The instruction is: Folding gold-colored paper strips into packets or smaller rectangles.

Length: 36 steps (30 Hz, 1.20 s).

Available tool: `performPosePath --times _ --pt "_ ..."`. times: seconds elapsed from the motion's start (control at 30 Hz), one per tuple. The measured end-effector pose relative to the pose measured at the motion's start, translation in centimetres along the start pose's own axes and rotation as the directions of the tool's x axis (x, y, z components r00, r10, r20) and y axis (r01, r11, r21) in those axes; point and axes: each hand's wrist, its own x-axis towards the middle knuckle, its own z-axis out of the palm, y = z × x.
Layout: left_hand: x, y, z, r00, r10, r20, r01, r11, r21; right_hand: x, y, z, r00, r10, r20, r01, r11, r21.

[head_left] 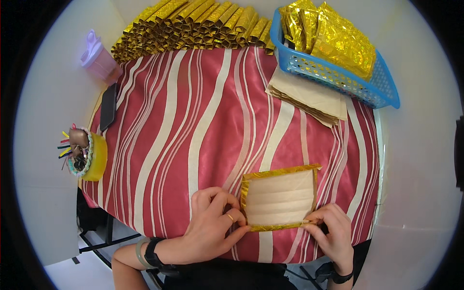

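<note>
Striped tabletop [159, 111], gold-edged paper sheet [279, 197].
Probably light, easily creased, perhaps slick-edged; best held by its near corners, where left hand [209, 223] and right hand [334, 233] pinch.

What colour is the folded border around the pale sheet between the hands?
The border is shiny gold; it shows best in the head view.
</note>
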Motion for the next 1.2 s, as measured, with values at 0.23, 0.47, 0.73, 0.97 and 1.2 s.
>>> performPosePath --times 0.23,0.47,0.73,0.97,1.2 --pt "-0.6 -0.2 -0.5 0.981 0.193 0.027 -0.195 0.975 0.107 -0.6 0.9 -0.2 0.994 -0.109 -0.008 0.110 0.993 0.038" --pt "-0.1 -1.1 -1.1 0.971 0.240 0.012 -0.239 0.960 0.148 -1.1 0.7 -0.4 0.991 -0.131 -0.001 0.131 0.991 0.019" --pt "0.4 -1.5 -1.0 0.922 0.385 0.034 -0.380 0.889 0.255 -0.9 0.4 0.0 0.994 -0.056 -0.092 0.057 0.998 0.010" --pt "0.9 -1.2 -1.3 0.937 0.344 0.065 -0.350 0.909 0.228 -0.2 0.3 0.3 0.991 -0.104 -0.088 0.102 0.995 -0.020" --pt "2.2 -2.1 -1.0 0.963 0.268 0.002 -0.268 0.963 -0.007 0.4 -0.4 -0.3 0.994 -0.032 -0.103 0.026 0.998 -0.055"
